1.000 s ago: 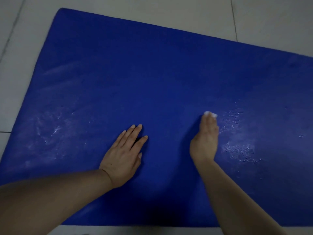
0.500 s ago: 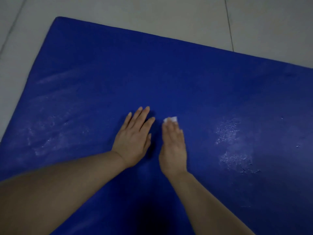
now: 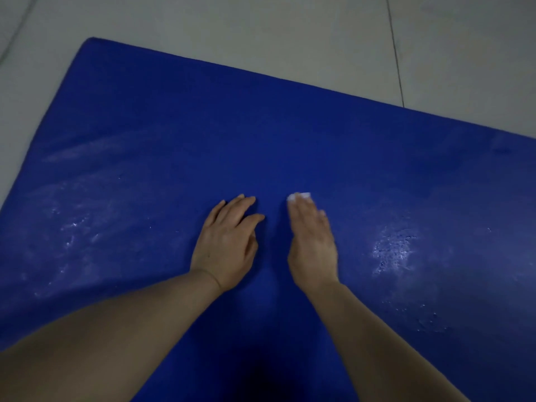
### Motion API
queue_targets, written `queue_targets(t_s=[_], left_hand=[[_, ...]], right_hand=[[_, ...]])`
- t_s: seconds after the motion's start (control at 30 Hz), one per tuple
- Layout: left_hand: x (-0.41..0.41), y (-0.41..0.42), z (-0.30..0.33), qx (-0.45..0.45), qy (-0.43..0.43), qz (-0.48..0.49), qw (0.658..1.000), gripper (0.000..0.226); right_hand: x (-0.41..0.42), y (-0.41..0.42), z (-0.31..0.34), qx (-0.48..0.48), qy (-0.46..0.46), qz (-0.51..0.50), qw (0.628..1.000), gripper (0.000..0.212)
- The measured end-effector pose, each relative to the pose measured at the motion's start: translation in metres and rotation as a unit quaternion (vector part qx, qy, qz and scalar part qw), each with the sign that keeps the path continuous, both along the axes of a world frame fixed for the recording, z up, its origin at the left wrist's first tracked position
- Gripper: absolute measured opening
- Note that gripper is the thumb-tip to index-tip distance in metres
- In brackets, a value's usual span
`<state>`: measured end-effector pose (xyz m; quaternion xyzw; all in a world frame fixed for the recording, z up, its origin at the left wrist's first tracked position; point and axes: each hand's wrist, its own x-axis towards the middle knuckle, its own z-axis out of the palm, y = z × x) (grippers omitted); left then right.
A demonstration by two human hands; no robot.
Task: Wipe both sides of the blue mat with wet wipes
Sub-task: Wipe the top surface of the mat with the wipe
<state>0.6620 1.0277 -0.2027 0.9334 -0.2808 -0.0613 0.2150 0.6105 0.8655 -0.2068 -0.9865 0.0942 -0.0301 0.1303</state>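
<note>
The blue mat (image 3: 261, 134) lies flat on the floor and fills most of the view. My left hand (image 3: 227, 245) rests flat on the mat near its middle, fingers straight. Just to its right, my right hand (image 3: 313, 245) presses a white wet wipe (image 3: 300, 196) onto the mat with straight fingers; only the wipe's far edge shows past the fingertips. Wet, shiny streaks mark the mat at the left and at the right of the hands.
Pale floor tiles (image 3: 261, 30) surround the mat at the back and left. A tile joint (image 3: 396, 53) runs away at the back right. The mat's far left corner (image 3: 92, 42) is in view; its right side runs out of frame.
My right hand slid the wipe left from the wet patch to beside my left hand, then edged slightly right. My left hand shifted forward on the mat and has stayed flat.
</note>
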Motion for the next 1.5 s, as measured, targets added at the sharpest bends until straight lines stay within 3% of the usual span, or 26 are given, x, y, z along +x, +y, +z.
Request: queue_targets(t_s=[0.1,0.17,0.33,0.37,0.47,0.53,0.7,0.87,0.97,1.1,1.17,1.27,1.33,1.37,1.5], left_hand=[[0.000,0.000,-0.001,-0.015,0.002,0.008,1.000,0.044],[0.001,0.000,-0.002,-0.028,0.000,0.013,1.000,0.042],[0.002,-0.002,-0.001,-0.011,-0.011,0.004,1.000,0.041],[0.002,-0.002,-0.001,-0.002,-0.013,0.001,1.000,0.041],[0.002,-0.004,-0.002,0.015,-0.010,-0.001,1.000,0.041],[0.002,-0.005,-0.004,0.020,-0.013,-0.001,1.000,0.040],[0.003,-0.004,-0.004,0.010,-0.011,-0.004,1.000,0.037],[0.004,-0.005,-0.004,0.008,-0.020,-0.009,1.000,0.037],[0.003,-0.005,-0.005,0.012,-0.018,-0.010,1.000,0.037],[0.005,-0.004,-0.003,0.008,-0.012,-0.012,1.000,0.037],[0.005,-0.004,-0.003,0.002,-0.016,-0.010,1.000,0.037],[0.004,-0.004,-0.004,-0.001,-0.017,-0.006,1.000,0.036],[0.004,-0.005,-0.005,0.006,-0.015,-0.004,1.000,0.037],[0.004,-0.005,-0.005,0.009,-0.013,-0.003,1.000,0.037],[0.003,-0.005,-0.005,0.006,-0.007,-0.002,1.000,0.037]], right_hand=[[0.005,-0.047,0.006,0.005,0.024,-0.183,0.983,0.071],[0.017,-0.050,0.006,-0.004,0.014,-0.235,0.972,0.069],[0.029,-0.014,-0.005,-0.009,0.002,0.032,0.999,0.070],[0.031,-0.024,-0.002,-0.014,0.000,0.028,0.999,0.067],[0.042,-0.066,0.002,-0.004,0.016,-0.154,0.988,0.069],[0.055,-0.066,0.001,-0.007,0.019,-0.197,0.980,0.071],[0.060,-0.030,0.000,-0.001,0.008,-0.024,1.000,0.076],[0.070,-0.082,0.002,0.020,0.003,-0.258,0.966,0.068],[0.092,-0.044,0.000,-0.029,-0.017,-0.161,0.986,0.069],[0.103,-0.018,-0.006,0.007,-0.022,0.039,0.999,0.074],[0.104,-0.048,-0.002,-0.020,-0.021,0.000,1.000,0.075],[0.109,-0.106,0.004,-0.022,0.006,-0.192,0.981,0.070],[0.120,-0.113,0.006,-0.019,0.015,-0.247,0.969,0.067],[0.126,-0.102,0.008,-0.029,0.015,-0.224,0.974,0.066],[0.131,-0.049,-0.001,-0.006,-0.014,0.020,1.000,0.069]])
